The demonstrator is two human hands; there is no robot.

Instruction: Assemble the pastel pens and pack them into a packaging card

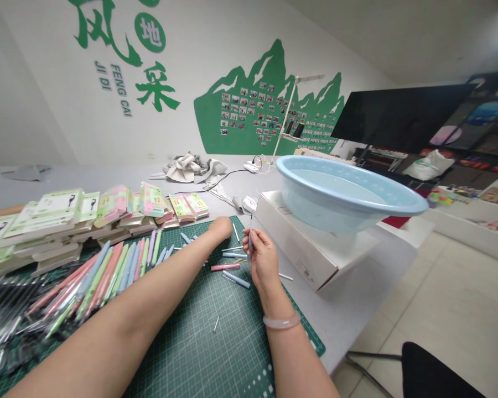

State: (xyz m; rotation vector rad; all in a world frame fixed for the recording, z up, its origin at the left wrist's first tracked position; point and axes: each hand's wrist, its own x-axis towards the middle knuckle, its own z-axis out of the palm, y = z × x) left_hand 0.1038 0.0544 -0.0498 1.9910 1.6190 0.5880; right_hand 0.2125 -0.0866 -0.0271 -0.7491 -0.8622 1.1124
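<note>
My right hand (264,258) is closed around a slim blue pen barrel (250,243), held upright with a thin dark tip sticking up above the fingers. Stretched out over the far part of the green cutting mat (191,331) is my left hand (221,227), seen from the back; its fingers are hidden. Between and below the hands lie a pink pen barrel (225,267), a blue pen barrel (237,279) and several other blue and white pen parts. A thin white refill-like stick (216,323) rests alone nearer to me on the mat.
Left of my arms, pastel pens (120,268) and dark pens in clear wrapping (4,309) lie spread out. Behind them are stacked small boxes (58,213). At right, a blue basin (348,204) sits on a white box (307,249). Grey cloths (191,167) and cables lie behind.
</note>
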